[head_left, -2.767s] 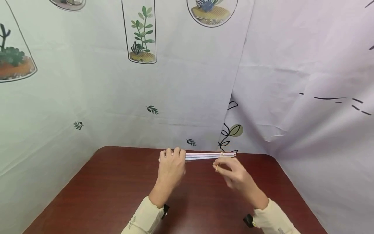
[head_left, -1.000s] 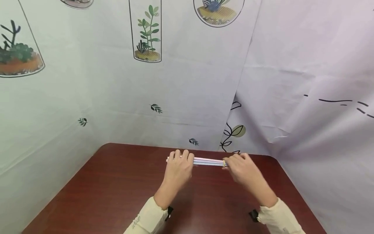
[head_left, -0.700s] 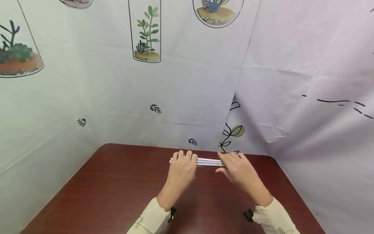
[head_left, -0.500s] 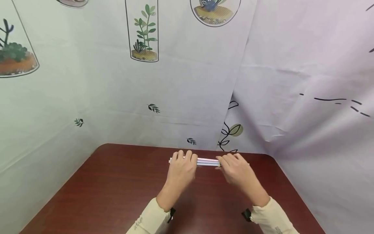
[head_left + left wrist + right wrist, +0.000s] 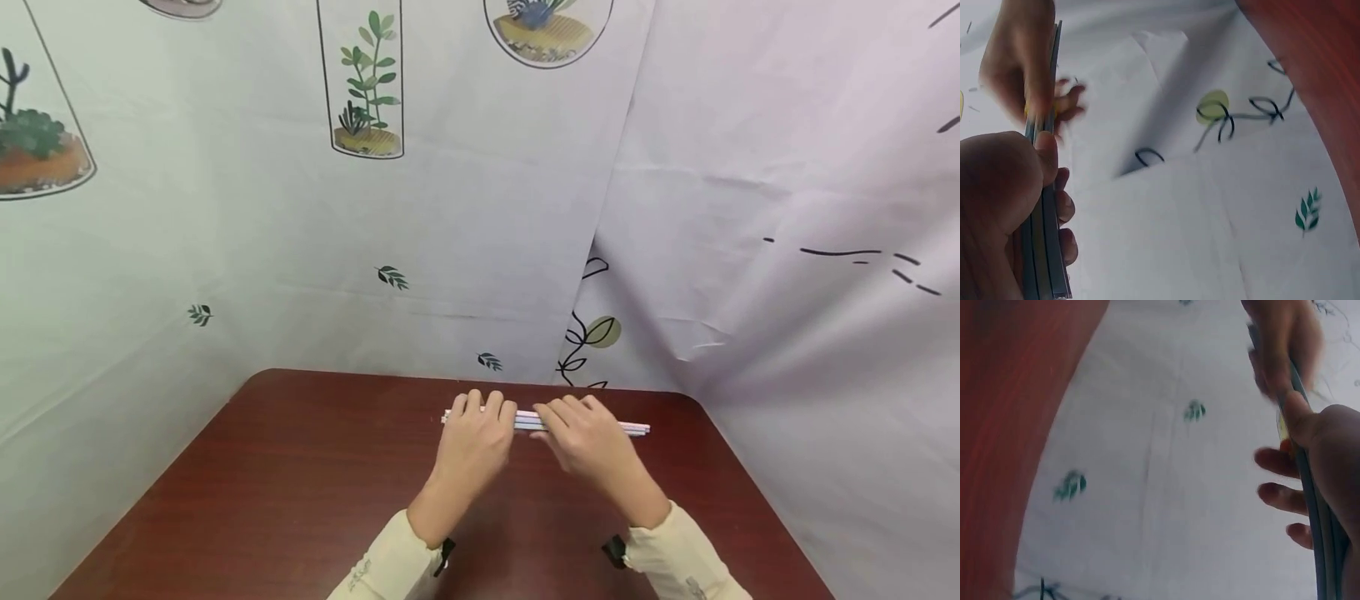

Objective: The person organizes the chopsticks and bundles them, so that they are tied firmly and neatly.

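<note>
A bundle of slim pastel sticks [image 5: 526, 421], pink, white and blue, lies level across both hands above the far part of the table. My left hand [image 5: 475, 442] grips its left part, fingers over the top; short ends stick out beyond it. Close beside it, my right hand [image 5: 594, 442] holds the bundle with thumb and fingers, and the right ends [image 5: 636, 429] jut past it. In the right wrist view, a yellow rubber band [image 5: 1282, 426] shows at the sticks by the right thumb; the right hand mostly covers it in the head view.
The dark red-brown table [image 5: 300, 483] has rounded far corners. White cloth walls [image 5: 465, 233] with printed plants stand close behind it and at both sides. Black wrist-camera mounts [image 5: 615, 550] sit at the cream sleeves [image 5: 686, 554].
The right hand, with a loop of band at its fingers earlier, has come to grip the sticks and slid left toward the left hand. The right stick ends now show beyond it.
</note>
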The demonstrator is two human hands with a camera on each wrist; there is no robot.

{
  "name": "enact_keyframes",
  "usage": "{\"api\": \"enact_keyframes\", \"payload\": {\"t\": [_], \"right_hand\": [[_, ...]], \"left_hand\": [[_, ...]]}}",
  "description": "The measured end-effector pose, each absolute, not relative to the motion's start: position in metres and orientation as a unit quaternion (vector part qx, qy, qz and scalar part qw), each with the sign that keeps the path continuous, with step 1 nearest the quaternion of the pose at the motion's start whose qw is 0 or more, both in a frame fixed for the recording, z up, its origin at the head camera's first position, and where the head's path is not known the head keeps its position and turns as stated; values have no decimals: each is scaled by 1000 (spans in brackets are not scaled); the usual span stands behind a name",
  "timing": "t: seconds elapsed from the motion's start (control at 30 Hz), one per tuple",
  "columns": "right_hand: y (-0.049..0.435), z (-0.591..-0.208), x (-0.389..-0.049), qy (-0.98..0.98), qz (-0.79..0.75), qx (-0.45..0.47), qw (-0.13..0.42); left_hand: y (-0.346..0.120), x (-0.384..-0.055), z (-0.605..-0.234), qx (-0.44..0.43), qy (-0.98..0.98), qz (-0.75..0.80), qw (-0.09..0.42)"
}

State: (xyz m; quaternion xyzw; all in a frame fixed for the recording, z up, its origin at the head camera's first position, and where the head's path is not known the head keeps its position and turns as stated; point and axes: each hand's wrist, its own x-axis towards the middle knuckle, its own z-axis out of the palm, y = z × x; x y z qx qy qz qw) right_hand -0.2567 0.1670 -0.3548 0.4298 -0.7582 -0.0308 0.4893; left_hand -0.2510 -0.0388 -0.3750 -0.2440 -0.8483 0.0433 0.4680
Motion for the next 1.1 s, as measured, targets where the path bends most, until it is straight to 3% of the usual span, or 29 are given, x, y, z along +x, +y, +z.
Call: {"api": "enact_keyframes", "payload": {"t": [0.2,0.53,1.1], "right_hand": [[180,-354,-259,-785,-13,398,473],[188,-356,-258,-781,-22,324,533],[189,-365,-260,-789,19,264,555]], "left_hand": [[-42,-251,-374,-226,-856,44,463],[-45,-254,-369,-228,-844,16,485],[-50,-262,-383,-190,-858,-18,477]]}}
